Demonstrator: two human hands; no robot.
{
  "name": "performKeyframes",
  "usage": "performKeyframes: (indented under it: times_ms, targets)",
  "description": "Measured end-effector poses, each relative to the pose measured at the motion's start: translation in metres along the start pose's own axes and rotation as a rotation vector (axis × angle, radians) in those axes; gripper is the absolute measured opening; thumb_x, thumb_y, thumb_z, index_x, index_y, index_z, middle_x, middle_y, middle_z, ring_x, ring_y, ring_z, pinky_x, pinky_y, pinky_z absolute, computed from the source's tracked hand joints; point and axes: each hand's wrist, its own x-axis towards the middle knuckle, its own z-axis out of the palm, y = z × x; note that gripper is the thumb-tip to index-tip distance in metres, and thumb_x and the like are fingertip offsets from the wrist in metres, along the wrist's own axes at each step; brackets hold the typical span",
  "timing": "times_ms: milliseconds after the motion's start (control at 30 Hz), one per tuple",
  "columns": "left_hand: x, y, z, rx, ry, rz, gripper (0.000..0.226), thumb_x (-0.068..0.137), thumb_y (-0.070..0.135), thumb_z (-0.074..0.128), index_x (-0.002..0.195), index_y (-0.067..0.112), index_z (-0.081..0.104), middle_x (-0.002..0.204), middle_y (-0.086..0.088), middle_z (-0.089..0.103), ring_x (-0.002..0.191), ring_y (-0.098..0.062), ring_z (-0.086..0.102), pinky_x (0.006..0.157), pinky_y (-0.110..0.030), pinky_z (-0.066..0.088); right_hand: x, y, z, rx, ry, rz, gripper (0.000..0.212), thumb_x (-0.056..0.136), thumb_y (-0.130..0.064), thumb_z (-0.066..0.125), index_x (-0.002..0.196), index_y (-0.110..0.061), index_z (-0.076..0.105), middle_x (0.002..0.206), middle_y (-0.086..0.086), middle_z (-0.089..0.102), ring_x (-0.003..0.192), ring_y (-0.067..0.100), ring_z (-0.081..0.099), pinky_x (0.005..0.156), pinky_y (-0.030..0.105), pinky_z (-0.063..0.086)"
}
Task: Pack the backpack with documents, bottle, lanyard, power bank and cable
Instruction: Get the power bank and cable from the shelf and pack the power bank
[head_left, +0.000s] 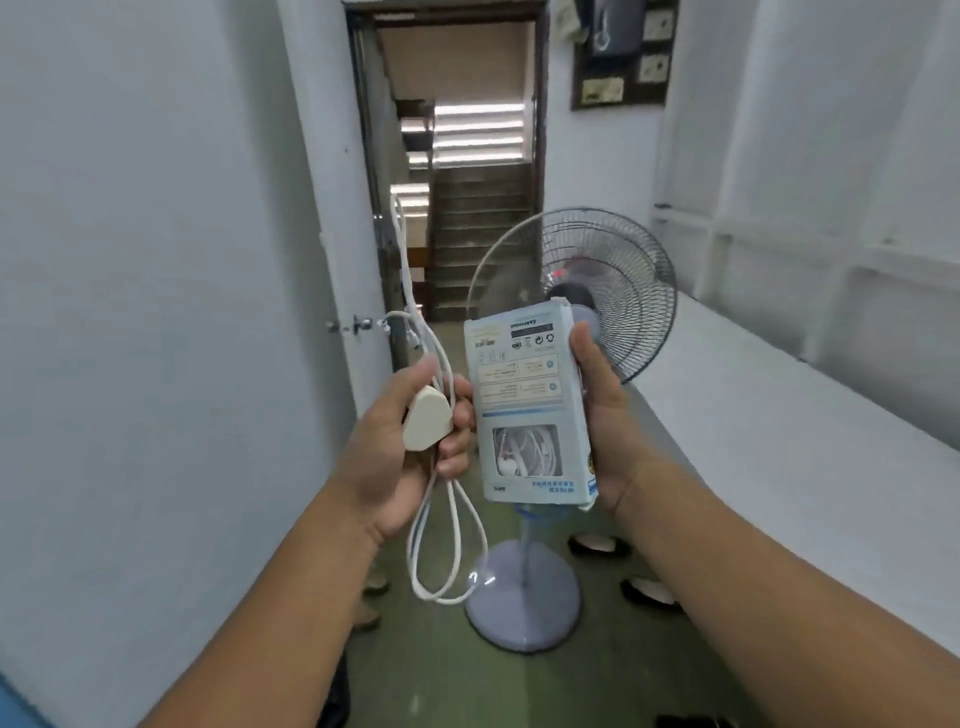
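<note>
Head view: two bare forearms reach forward, both hands raised at chest height over a green floor (519, 691).
Left hand (410, 441): closed around a cream plug-shaped charger head (427, 418) and a bundle of white cable (441, 545).
Cable: one cord, gathered in loops; the loops hang below the left hand's fingers, and more of it rises above the hand, with one strand running up toward the doorway.
Right hand (605, 415): gripping a pale blue carton (530, 410) by its right edge, thumb on the front corner, fingers hidden behind.
Carton: one box, held upright with its print upside down; the word EARPHONE reads inverted near the top.
Carton contents: a clear window in the lower half shows white coiled earphones inside.
Spacing: carton and charger head sit just beside each other, the left fingertips close to the carton's left edge; whether they touch it I cannot tell.
Fan (582, 291): one pedestal fan behind the carton, its round base (522, 597) on the floor.
Footwear: several dark shoes or sandals (595, 545) lie around the fan base.
Bed (805, 415): pale surface along the right wall.
Far end: an open doorway with a staircase (478, 234) beyond.
</note>
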Motion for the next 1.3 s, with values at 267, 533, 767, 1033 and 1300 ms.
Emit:
performKeyframes:
  times_ms: [267,533,767,1033,1300]
  targets:
    - [0.09,-0.071,0.098,-0.093,-0.342,-0.156,0.035,0.092,0.047,0.051,0.086,0.014,0.062,0.068,-0.001,0.05,0.049,-0.01,0.04,0.043,-0.021,0.031,-0.065,-0.06,-0.102,0.035,0.228,-0.126,0.089,0.082,-0.077,0.05,0.143,-0.013,0.054,0.132,0.02,0.058,0.115,0.036,0.058,0.11,0.056,0.037]
    - [0.142,-0.17,0.238,-0.109,-0.764,-0.451,0.035,0.088,0.048,0.056,0.086,0.014,0.062,0.069,-0.001,0.051,0.051,-0.012,0.039,0.045,-0.022,0.033,-0.212,-0.104,-0.165,-0.032,0.756,-0.384,0.075,0.081,-0.076,0.039,0.115,-0.02,0.076,0.114,0.015,0.07,0.1,0.031,0.066,0.095,0.047,0.051]
    - [0.098,-0.242,0.351,-0.097,-1.134,-0.646,0.036,0.094,0.045,0.048,0.084,0.014,0.064,0.069,-0.003,0.05,0.05,-0.013,0.038,0.046,-0.024,0.029,-0.349,-0.098,-0.157,-0.033,1.05,-0.586,0.087,0.084,-0.076,0.045,0.141,-0.011,0.056,0.128,0.02,0.059,0.111,0.035,0.057,0.102,0.051,0.044]
    - [0.016,-0.277,0.422,-0.156,-1.392,-0.844,0.035,0.088,0.046,0.057,0.086,0.012,0.065,0.071,-0.005,0.051,0.051,-0.014,0.04,0.044,-0.024,0.033,-0.455,-0.076,-0.104,-0.053,1.226,-0.741,0.084,0.085,-0.074,0.047,0.138,-0.01,0.059,0.131,0.023,0.059,0.114,0.037,0.058,0.106,0.054,0.042]
    - [-0.04,-0.283,0.447,-0.196,-1.415,-0.835,0.036,0.088,0.045,0.059,0.087,0.01,0.064,0.07,-0.007,0.053,0.05,-0.014,0.042,0.042,-0.024,0.036,-0.512,-0.074,-0.08,-0.089,1.277,-0.773,0.082,0.083,-0.073,0.047,0.134,-0.011,0.063,0.13,0.021,0.062,0.114,0.036,0.06,0.106,0.05,0.044]
